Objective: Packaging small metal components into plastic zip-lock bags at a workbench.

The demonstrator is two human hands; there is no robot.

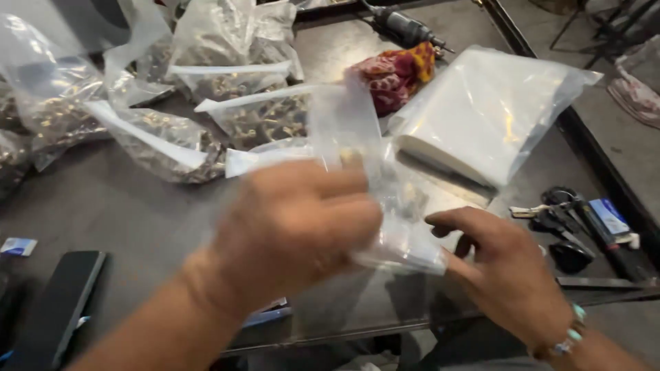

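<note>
Clear plastic, a small bag with a few dark pieces inside, hangs pinched in the blurred left hand; the right hand spreads open just beside its lower edge. Best to steady that edge with 2 fingertips, well clear of the filled bags beyond.

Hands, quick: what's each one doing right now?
Left hand: closed on a small clear plastic bag, blurred by motion.
Right hand: open, fingers at the bag's lower edge; grip cannot be told.
</note>
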